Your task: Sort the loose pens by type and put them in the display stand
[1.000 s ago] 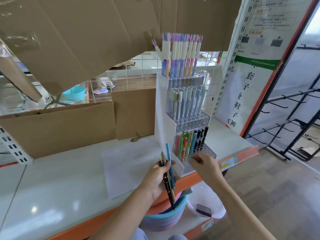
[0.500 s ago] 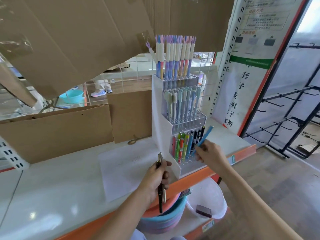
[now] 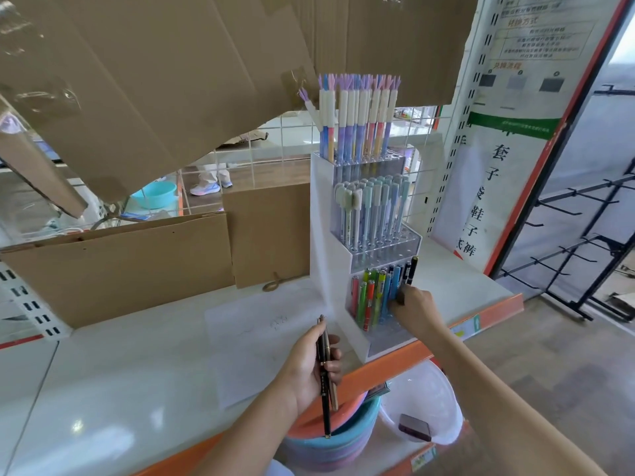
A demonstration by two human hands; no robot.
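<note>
**Slotting a blue pen into the lowest tier**

Reaching into the bottom tier of the white display stand (image 3: 323, 214) at frame centre, the right hand (image 3: 414, 304) has its fingers curled against the blue pens (image 3: 391, 286); they seem to pinch one, though the fingertips are hidden among the barrels. The left hand (image 3: 309, 365), lower centre, grips two dark pens (image 3: 324, 372), one black and one brownish, pointing down past the shelf edge, thumb laid along them.

The stand holds three tiers: pastel pens with forked tops (image 3: 357, 118) highest, pale capped pens (image 3: 371, 207) in the middle, and red, green, blue and black pens lowest. The front rows of holes in the lowest tier are unfilled.

Readable writing sits on the poster (image 3: 498, 173) at the right: large characters 套, 子, 鞋, 子, 裤 running downward below a green band, and a heading above that looks like 兑换方式; the finer print is too small to make out. Print on the pens is not legible.

The stand sits at the front right of the white shelf (image 3: 103, 372), close to its orange front edge (image 3: 395, 365). A sheet of paper (image 3: 261, 338) lies left of the stand, touching its base. Cardboard (image 3: 120, 262) lines the back and hangs overhead. Below the edge sit stacked coloured basins (image 3: 336, 448) and a white basin (image 3: 429, 393) holding a dark small object.
</note>
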